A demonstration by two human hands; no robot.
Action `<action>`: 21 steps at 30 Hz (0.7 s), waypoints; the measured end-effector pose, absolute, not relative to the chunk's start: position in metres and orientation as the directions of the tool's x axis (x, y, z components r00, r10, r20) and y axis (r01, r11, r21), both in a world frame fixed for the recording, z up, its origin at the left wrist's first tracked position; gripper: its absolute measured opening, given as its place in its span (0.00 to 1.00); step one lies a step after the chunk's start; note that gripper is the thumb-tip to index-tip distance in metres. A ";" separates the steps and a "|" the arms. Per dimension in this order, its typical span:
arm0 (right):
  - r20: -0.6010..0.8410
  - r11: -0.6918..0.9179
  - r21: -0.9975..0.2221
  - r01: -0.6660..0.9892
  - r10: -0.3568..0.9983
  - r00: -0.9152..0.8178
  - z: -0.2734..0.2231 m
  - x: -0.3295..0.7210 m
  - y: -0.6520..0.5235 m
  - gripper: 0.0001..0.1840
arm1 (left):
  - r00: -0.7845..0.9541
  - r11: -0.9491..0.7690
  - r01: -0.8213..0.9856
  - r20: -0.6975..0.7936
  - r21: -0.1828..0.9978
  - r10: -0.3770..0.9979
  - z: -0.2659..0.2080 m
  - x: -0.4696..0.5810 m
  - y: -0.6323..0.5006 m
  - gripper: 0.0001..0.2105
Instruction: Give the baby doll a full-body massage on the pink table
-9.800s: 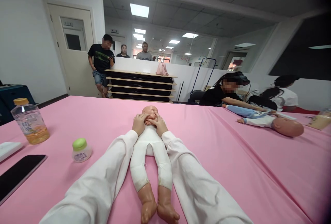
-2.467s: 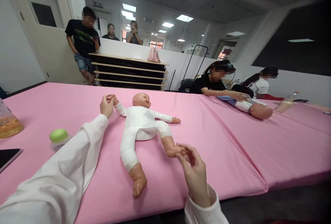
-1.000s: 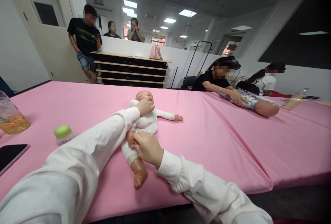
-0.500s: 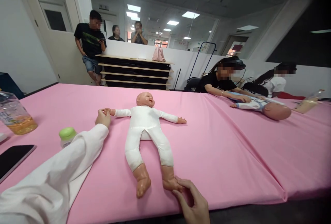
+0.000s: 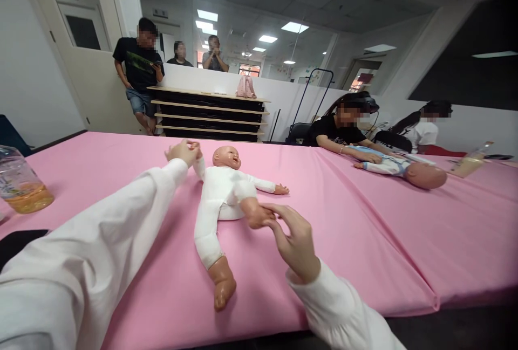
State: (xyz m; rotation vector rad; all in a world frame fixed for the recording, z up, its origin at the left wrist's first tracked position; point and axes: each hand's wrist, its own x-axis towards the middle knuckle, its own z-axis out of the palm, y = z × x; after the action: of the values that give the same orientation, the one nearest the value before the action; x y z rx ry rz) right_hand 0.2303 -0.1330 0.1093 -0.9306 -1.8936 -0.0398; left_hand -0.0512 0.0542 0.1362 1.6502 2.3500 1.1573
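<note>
A baby doll (image 5: 220,191) with a white cloth body lies on its back on the pink-covered table (image 5: 343,253), its head at the far side. My left hand (image 5: 183,151) is closed on the doll's hand at the left, holding that arm raised beside the head. With thumb and fingers, my right hand (image 5: 294,237) pinches the doll's foot (image 5: 259,215) on the right side. That leg is bent up toward the belly. The other leg (image 5: 222,282) lies straight toward me, and the other arm (image 5: 279,189) rests stretched out on the cloth.
At the left stand a bottle of amber liquid (image 5: 26,188) and a dark phone (image 5: 18,242), partly behind my sleeve. Across the table, a person (image 5: 343,129) handles another doll (image 5: 424,174). A second bottle (image 5: 471,161) stands at far right. A person (image 5: 140,69) stands by the shelves (image 5: 206,110).
My left hand has lifted the doll's arm up toward its head. My right hand has pushed the held foot up and away from me, bending the leg. My sleeve now hides the green-lidded jar.
</note>
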 end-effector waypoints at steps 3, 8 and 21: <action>0.698 0.824 -0.218 0.523 0.506 -0.506 0.116 0.195 -0.106 0.09 | -0.135 -0.033 0.942 0.464 0.335 0.876 0.152 -0.005 0.059 0.11; 0.473 0.907 0.226 0.356 0.217 -0.854 0.079 0.144 -0.094 0.11 | 0.414 -0.405 0.909 0.335 -0.100 0.847 0.131 0.059 0.055 0.10; 0.747 0.736 -0.396 0.549 0.606 -0.273 0.104 0.232 -0.152 0.09 | -0.168 -0.002 0.933 0.442 0.360 0.881 0.136 -0.017 0.054 0.14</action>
State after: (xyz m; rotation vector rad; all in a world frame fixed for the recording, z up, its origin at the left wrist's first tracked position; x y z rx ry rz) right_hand 0.2321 -0.1525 0.1042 -0.8828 -1.9438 0.0721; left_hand -0.0172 0.0545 0.1359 2.0799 2.2788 0.9550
